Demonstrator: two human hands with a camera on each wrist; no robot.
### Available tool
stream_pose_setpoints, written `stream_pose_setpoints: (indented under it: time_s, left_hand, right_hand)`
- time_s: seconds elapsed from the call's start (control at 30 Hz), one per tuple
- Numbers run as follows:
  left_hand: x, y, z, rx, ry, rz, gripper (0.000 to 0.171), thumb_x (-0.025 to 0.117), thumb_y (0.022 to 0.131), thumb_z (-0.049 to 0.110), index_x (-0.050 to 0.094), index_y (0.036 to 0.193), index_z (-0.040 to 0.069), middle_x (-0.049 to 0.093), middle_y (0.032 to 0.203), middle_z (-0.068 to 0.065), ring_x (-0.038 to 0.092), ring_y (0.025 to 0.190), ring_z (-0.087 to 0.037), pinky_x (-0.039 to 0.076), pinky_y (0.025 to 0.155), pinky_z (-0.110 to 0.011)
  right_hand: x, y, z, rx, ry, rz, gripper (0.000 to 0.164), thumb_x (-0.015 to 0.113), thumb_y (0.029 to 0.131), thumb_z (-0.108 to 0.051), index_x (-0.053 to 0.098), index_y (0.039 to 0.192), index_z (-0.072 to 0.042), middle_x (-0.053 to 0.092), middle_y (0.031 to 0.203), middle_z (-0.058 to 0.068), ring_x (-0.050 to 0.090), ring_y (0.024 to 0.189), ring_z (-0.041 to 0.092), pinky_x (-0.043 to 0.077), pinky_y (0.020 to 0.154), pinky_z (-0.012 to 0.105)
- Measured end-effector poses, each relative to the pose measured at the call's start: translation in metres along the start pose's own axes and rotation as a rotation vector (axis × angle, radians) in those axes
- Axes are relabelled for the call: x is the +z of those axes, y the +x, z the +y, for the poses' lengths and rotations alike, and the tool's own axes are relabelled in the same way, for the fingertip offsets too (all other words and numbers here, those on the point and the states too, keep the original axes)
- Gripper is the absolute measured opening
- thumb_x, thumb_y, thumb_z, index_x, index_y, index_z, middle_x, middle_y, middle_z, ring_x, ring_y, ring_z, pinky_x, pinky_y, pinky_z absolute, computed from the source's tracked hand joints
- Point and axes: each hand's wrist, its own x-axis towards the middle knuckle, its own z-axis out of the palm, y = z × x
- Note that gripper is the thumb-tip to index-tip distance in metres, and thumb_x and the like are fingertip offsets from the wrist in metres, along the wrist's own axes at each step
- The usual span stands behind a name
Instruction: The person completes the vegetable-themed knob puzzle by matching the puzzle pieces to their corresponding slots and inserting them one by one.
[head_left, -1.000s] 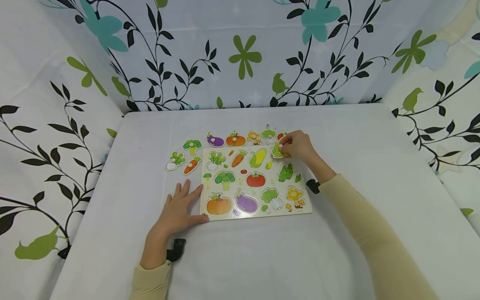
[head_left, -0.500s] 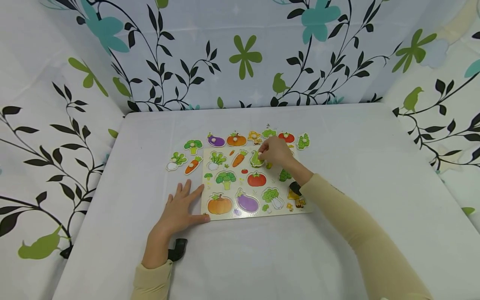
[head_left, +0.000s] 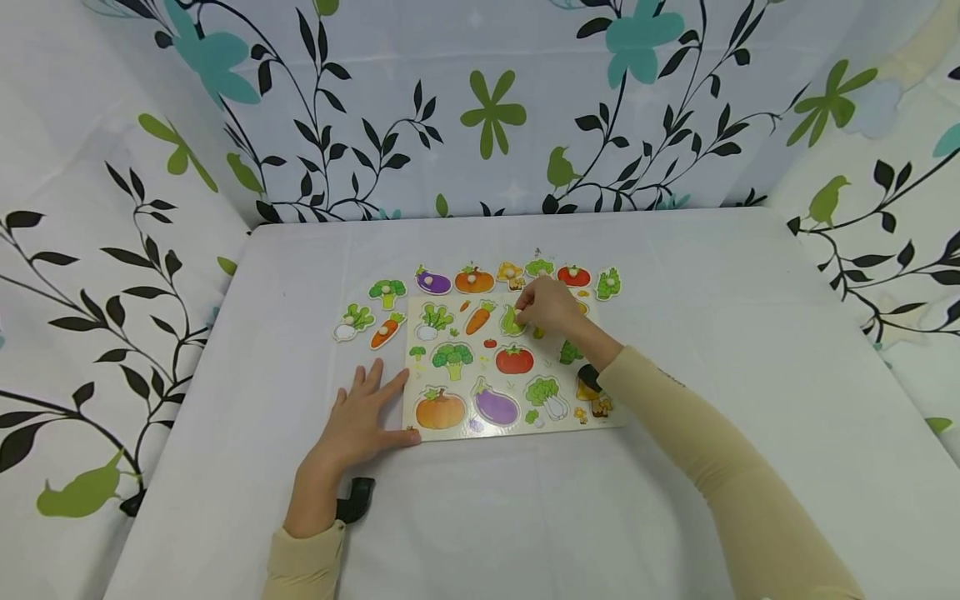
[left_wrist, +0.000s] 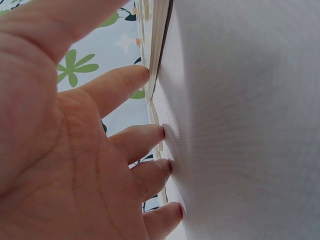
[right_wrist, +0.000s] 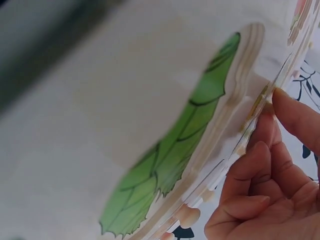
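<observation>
A wooden vegetable puzzle board [head_left: 546,354] lies on the white table, with pictured recesses such as a tomato [head_left: 514,360] and an eggplant [head_left: 497,407]. My right hand [head_left: 551,307] pinches the knob of a green vegetable puzzle piece [head_left: 510,322] over the corn recess in the upper middle of the board. Its fingers partly hide the piece. In the right wrist view, the green leafy recess [right_wrist: 185,135] lies near that hand. My left hand [head_left: 358,421] has its fingers spread on the table, thumb and index finger at the board's left edge; the left wrist view shows the fingertips touching there.
Knobbed puzzle pieces lie beyond the board: an eggplant piece [head_left: 432,281], a pumpkin piece [head_left: 474,280], a tomato piece [head_left: 573,276] and others. To the left are a broccoli piece [head_left: 387,292], a radish piece [head_left: 353,322] and a carrot piece [head_left: 387,331]. Patterned cloth surrounds the table.
My right hand has carried the green piece leftward from the board's upper right corner to the corn recess, then stayed there, the piece now sitting lower. My left hand has kept its place.
</observation>
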Motion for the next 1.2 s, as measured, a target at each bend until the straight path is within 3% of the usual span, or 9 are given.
stream_pose_setpoints:
  time_s: [0.13, 0.23, 0.37, 0.5, 0.63, 0.87, 1.0, 1.2]
  left_hand:
    - [-0.001, -0.001, 0.001, -0.002, -0.011, 0.0, 0.097, 0.084, 0.072, 0.039, 0.036, 0.152, 0.012, 0.009, 0.162, -0.024, -0.002, 0.149, -0.048, 0.0, 0.116, -0.068]
    - [-0.001, -0.001, 0.002, 0.0, -0.014, 0.003, 0.096, 0.084, 0.072, 0.037, 0.036, 0.152, 0.013, 0.008, 0.162, -0.024, -0.003, 0.149, -0.048, -0.001, 0.116, -0.068]
    - [-0.001, -0.001, 0.003, 0.002, -0.014, 0.007, 0.096, 0.083, 0.073, 0.037, 0.035, 0.152, 0.013, 0.008, 0.162, -0.023, -0.003, 0.149, -0.047, -0.001, 0.116, -0.068]
    - [-0.003, -0.002, 0.004, 0.002, -0.003, 0.009, 0.096, 0.083, 0.073, 0.039, 0.036, 0.152, 0.012, 0.009, 0.162, -0.024, -0.002, 0.149, -0.048, 0.0, 0.115, -0.069]
    - [-0.002, -0.003, 0.004, -0.003, 0.0, 0.011, 0.096, 0.084, 0.072, 0.039, 0.037, 0.151, 0.012, 0.009, 0.162, -0.024, -0.002, 0.148, -0.049, 0.001, 0.115, -0.069]
    - [-0.001, -0.005, 0.005, -0.006, -0.015, 0.017, 0.094, 0.084, 0.072, 0.037, 0.038, 0.151, 0.012, 0.01, 0.162, -0.024, -0.002, 0.149, -0.048, 0.001, 0.116, -0.069]
    - [-0.001, -0.006, 0.005, -0.01, -0.017, 0.015, 0.094, 0.084, 0.072, 0.037, 0.038, 0.151, 0.012, 0.01, 0.162, -0.024, -0.002, 0.149, -0.048, 0.0, 0.116, -0.069]
    - [-0.001, -0.006, 0.005, -0.007, -0.016, 0.018, 0.095, 0.084, 0.072, 0.038, 0.038, 0.151, 0.012, 0.01, 0.162, -0.024, -0.002, 0.149, -0.048, 0.0, 0.116, -0.069]
  right_hand:
    - [0.002, 0.003, 0.002, -0.022, -0.043, -0.013, 0.012, 0.077, 0.084, -0.018, 0.07, 0.086, -0.008, 0.064, 0.075, 0.004, 0.051, 0.065, 0.016, 0.04, 0.057, 0.024]
    - [-0.002, 0.002, 0.003, -0.043, -0.04, -0.025, 0.018, 0.077, 0.084, -0.019, 0.071, 0.095, -0.008, 0.063, 0.082, 0.006, 0.052, 0.071, 0.018, 0.042, 0.06, 0.025]
    - [-0.013, 0.001, 0.007, -0.057, 0.0, -0.037, 0.03, 0.076, 0.085, -0.022, 0.07, 0.111, -0.009, 0.063, 0.096, 0.009, 0.057, 0.08, 0.022, 0.046, 0.064, 0.027]
    - [-0.031, 0.004, 0.019, -0.05, 0.04, 0.0, 0.031, 0.072, 0.089, -0.022, 0.069, 0.117, -0.009, 0.062, 0.097, 0.01, 0.055, 0.083, 0.023, 0.045, 0.064, 0.027]
    - [-0.053, 0.004, 0.035, -0.003, 0.043, 0.042, 0.033, 0.069, 0.09, -0.022, 0.068, 0.12, -0.008, 0.055, 0.097, 0.011, 0.048, 0.084, 0.024, 0.04, 0.063, 0.027]
    - [-0.082, 0.003, 0.074, 0.08, 0.046, 0.083, 0.037, 0.063, 0.093, -0.016, 0.059, 0.128, -0.004, 0.057, 0.108, 0.019, 0.053, 0.088, 0.029, 0.047, 0.07, 0.033]
    - [-0.088, 0.007, 0.096, 0.134, 0.036, 0.068, 0.039, 0.064, 0.091, -0.016, 0.058, 0.128, -0.005, 0.056, 0.117, 0.022, 0.052, 0.096, 0.031, 0.046, 0.078, 0.038]
    - [-0.09, 0.012, 0.113, 0.173, 0.034, 0.051, 0.04, 0.068, 0.088, -0.018, 0.059, 0.125, -0.004, 0.055, 0.118, 0.022, 0.051, 0.096, 0.031, 0.045, 0.078, 0.038]
